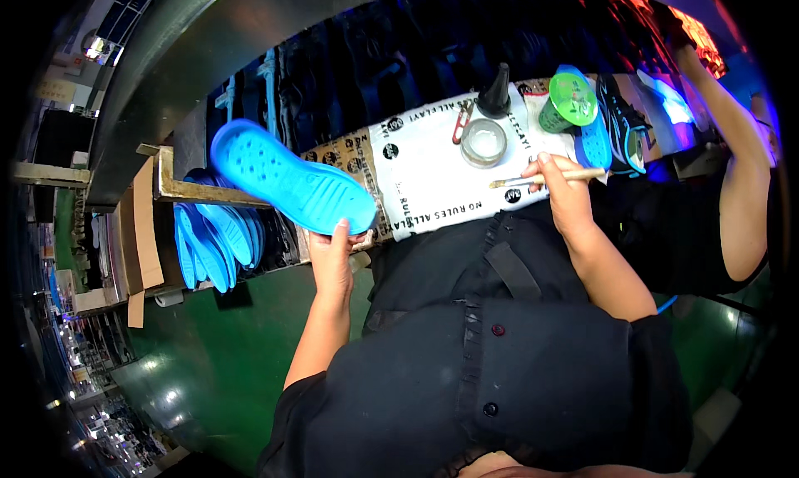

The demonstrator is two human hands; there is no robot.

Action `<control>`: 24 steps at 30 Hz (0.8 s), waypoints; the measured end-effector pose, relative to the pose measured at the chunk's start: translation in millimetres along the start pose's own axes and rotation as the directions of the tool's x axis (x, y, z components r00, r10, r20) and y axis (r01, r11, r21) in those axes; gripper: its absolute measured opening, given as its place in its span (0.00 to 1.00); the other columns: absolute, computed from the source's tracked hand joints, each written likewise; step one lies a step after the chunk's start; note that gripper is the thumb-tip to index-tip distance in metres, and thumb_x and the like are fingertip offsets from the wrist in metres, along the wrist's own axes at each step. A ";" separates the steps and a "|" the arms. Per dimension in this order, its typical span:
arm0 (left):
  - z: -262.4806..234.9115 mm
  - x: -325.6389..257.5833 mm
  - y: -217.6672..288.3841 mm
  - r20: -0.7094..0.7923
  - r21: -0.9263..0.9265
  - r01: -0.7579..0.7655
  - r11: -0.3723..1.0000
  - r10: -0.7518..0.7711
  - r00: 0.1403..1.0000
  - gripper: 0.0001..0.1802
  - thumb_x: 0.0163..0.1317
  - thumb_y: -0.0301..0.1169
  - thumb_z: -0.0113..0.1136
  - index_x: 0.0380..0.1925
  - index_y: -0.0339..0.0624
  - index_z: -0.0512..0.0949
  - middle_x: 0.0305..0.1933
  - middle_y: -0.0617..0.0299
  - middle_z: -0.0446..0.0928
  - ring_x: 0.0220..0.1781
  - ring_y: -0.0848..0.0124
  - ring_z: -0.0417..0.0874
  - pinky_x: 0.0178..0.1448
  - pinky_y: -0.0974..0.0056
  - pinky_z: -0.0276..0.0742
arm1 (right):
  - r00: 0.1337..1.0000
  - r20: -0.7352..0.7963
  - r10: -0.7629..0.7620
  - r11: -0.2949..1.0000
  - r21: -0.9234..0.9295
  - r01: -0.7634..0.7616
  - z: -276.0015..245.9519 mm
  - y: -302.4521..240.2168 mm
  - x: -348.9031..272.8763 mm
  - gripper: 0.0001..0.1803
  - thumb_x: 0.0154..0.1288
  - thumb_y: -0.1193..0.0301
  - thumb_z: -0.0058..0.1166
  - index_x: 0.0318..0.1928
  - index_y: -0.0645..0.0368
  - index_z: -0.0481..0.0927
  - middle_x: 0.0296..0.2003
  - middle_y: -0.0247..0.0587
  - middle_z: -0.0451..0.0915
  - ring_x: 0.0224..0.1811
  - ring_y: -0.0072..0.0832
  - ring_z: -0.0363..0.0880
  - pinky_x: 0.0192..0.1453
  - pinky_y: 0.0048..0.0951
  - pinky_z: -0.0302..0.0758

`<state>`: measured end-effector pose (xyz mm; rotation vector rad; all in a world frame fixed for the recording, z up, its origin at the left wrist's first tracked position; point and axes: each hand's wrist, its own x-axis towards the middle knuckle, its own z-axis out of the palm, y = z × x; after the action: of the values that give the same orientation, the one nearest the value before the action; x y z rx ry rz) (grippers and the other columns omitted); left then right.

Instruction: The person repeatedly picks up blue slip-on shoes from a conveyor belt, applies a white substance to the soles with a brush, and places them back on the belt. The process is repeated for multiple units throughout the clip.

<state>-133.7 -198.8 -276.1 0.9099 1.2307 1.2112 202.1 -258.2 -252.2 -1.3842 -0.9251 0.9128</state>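
Observation:
My left hand grips a bright blue shoe sole by its heel end. The sole is tilted, its face with small holes and ridges turned up, its toe end pointing to the far left. In my right hand is a brush with a pale wooden handle, held between thumb and fingers, its bristles pointing left. Just beyond the bristles stands a small glass jar with whitish contents. White printed sheeting covers the bench under the jar and the brush.
A dark pointed-nozzle bottle, red-handled tool and green-lidded cup stand or lie near the jar. A black-and-blue shoe lies beside another blue sole. Several blue soles hang left. Another person's arm reaches in at right.

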 end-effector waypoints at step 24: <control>84.9 -12.4 37.3 0.303 0.282 -0.464 0.840 0.381 0.874 0.20 0.54 0.23 0.61 0.47 0.30 0.69 0.43 0.52 0.77 0.43 0.67 0.80 0.51 0.64 0.74 | 0.694 0.309 -0.650 0.643 -0.263 0.719 43.9 -35.4 12.8 0.10 0.58 0.71 0.55 0.21 0.58 0.80 0.20 0.36 0.78 0.25 0.33 0.75 0.37 0.32 0.68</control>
<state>-55.8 -195.6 -224.3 1.6151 1.0952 1.1973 165.9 -229.4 -217.5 -1.0886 -1.6954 0.2707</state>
